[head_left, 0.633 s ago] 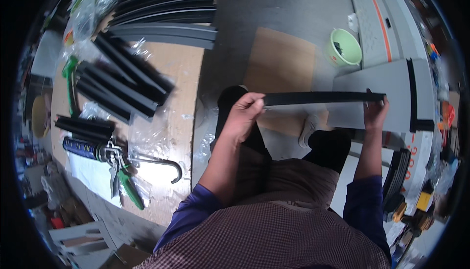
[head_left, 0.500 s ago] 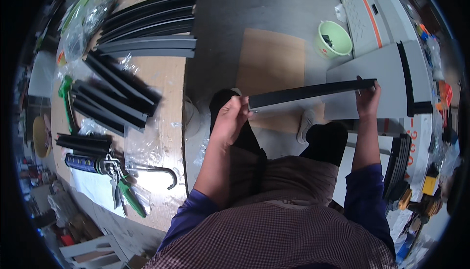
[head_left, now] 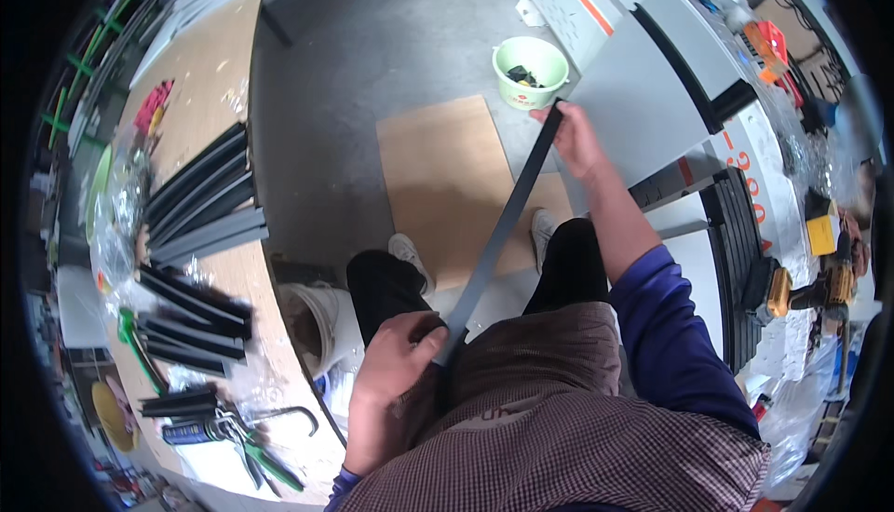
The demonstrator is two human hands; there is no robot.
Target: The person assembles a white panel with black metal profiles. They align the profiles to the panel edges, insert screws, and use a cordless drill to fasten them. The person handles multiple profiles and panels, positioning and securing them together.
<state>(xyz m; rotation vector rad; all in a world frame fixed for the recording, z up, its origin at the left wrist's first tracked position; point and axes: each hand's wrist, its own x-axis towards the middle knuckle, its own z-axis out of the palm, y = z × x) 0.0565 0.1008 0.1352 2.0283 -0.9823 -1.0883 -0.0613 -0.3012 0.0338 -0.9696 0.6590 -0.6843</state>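
Note:
A long, straight black profile strip (head_left: pixel 504 226) slants across in front of my lap, its far end up and to the right. My left hand (head_left: pixel 396 358) is closed on its near end, thumb along the top, close to my left thigh. Around the far end, near the green bucket (head_left: pixel 531 58), the fingers of my right hand (head_left: pixel 575 140) are wrapped. The strip's upper face looks flat and catches light toward the near end. Its underside is hidden.
On the wooden bench (head_left: pixel 270 312) at left lie several black and grey profiles (head_left: pixel 200 191), a caulking gun (head_left: pixel 209 428) and plastic film. A white bucket (head_left: pixel 312 326) stands beside it. Cardboard (head_left: pixel 442 177) covers floor ahead. At right are grey panels (head_left: pixel 638 93) and a cordless drill (head_left: pixel 819 290).
The strip has swung from nearly level to a steep slant. My left hand has come down toward my lap; my right hand has moved left and farther out. The view has turned right.

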